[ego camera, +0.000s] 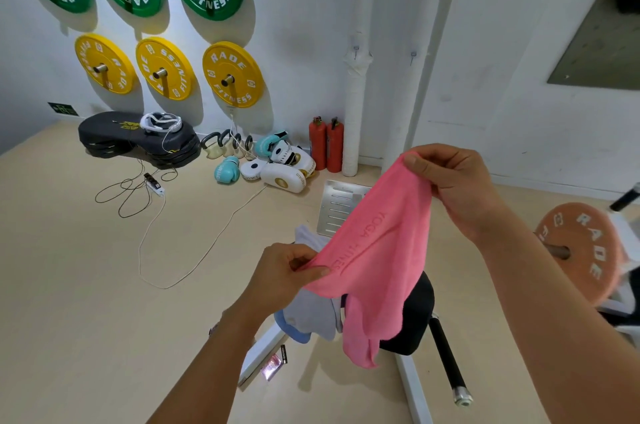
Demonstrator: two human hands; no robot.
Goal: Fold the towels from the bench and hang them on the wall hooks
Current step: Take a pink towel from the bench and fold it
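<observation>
A pink towel [381, 250] with embossed lettering is stretched in the air between my hands. My left hand [287, 271] pinches its lower left corner. My right hand [453, 178] grips its upper right corner, higher and farther out. The towel's loose end hangs down over the black bench pad [415, 319]. A grey-blue towel [308, 316] lies bunched on the bench under my left hand, partly hidden. Two small wall hooks [356, 51] [412, 56] are fixed on the white wall straight ahead.
Green and yellow weight plates [232, 74] hang on the left wall. Boxing gloves and pads [277, 164], kettlebells, two red fire extinguishers [325, 146] and cables lie on the floor. An orange plate on a bar [581, 250] is at right.
</observation>
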